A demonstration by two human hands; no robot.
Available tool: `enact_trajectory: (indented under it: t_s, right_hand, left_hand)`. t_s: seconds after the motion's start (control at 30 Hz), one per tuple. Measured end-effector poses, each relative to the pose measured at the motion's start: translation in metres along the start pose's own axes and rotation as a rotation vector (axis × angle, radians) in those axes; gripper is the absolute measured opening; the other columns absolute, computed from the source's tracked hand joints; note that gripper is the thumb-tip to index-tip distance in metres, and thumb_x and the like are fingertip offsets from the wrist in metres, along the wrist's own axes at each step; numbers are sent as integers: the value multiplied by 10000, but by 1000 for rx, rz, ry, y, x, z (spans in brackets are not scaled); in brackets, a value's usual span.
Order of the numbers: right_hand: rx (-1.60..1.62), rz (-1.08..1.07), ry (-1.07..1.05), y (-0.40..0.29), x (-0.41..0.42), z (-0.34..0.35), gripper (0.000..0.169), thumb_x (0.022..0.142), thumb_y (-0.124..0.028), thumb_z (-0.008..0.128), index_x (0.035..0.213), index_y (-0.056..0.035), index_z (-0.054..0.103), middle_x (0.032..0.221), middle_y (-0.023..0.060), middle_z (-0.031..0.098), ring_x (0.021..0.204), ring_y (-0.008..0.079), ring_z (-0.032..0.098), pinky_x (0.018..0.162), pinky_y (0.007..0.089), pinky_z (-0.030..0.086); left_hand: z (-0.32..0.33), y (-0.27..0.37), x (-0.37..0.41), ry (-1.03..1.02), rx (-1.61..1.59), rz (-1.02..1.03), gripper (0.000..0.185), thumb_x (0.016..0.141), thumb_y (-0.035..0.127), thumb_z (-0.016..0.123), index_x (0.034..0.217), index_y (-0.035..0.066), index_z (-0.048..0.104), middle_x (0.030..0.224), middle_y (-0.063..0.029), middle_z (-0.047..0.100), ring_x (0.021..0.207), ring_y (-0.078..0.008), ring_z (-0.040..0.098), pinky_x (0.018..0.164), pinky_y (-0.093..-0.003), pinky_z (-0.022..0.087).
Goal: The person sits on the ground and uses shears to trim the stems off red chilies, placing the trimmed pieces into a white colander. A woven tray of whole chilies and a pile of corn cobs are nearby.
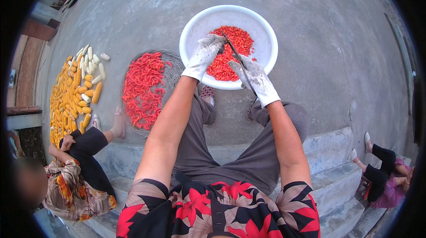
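Both my hands wear soiled white work gloves and are over a white plastic mesh basket (266,31) that holds chopped red chili peppers (238,38). My left hand (208,51) is at the far end of a long dark metal blade (232,47), its fingers curled; whether a pepper is between them cannot be told. My right hand (254,76) is around the nearer part of the same tool, whose lower end passes beside the wrist. The tool's exact kind is unclear. Left of the basket, whole red chili peppers (143,88) lie on a round woven tray (173,71).
Yellow and white corn cobs (71,94) lie on the concrete floor (299,15) at the left. One person (76,184) sits on the steps at the left, close to the woven tray, another (386,181) at the far right. Concrete steps (326,144) are beneath me.
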State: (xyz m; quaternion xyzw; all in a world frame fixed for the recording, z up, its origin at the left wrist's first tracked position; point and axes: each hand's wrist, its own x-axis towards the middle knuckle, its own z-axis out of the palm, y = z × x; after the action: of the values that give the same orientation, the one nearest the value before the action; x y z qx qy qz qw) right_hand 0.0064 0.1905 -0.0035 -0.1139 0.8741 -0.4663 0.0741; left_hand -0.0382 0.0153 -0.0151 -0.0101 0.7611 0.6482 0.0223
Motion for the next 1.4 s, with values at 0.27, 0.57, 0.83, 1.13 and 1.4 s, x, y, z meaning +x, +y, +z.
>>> enact_trajectory:
  t_s: [0.27,0.57,0.83,1.13,1.4]
  right_hand:
    - [3,206,-22,8,3,-6,400,833,-426,553,900,-31,546,566,131,516,486,231,550,496,369,420]
    - [23,265,-9,8,0,-7,498,804,-473,568,1031,-29,563,597,132,552,478,215,559,495,339,442]
    - [30,263,-17,-4,-3,-3,484,814,-441,568,1046,-16,556,644,134,574,470,189,556,494,328,443]
    - [-27,279,-33,-4,-1,2,521,822,-428,558,1132,-10,536,702,137,595,458,171,553,494,310,448]
    - [-119,272,-41,-6,0,10,502,845,-432,521,1164,-44,539,647,74,525,530,133,485,493,289,407]
  left_hand:
    - [-6,4,0,155,-223,-29,230,867,190,535,967,5,629,794,-52,635,658,-103,570,653,-245,479]
    - [-16,3,-2,171,-167,-11,229,864,173,529,966,-5,631,778,-41,626,666,-95,564,650,-234,471]
    - [-11,2,-7,146,-164,96,226,857,152,513,994,11,624,786,-49,615,698,-110,574,670,-235,475]
    - [-2,10,-4,190,-254,48,246,804,197,552,870,-23,641,741,-100,640,689,-171,590,664,-278,466]
    - [-6,5,0,144,364,336,268,819,148,470,1028,77,622,862,-142,617,740,-212,602,708,-300,478]
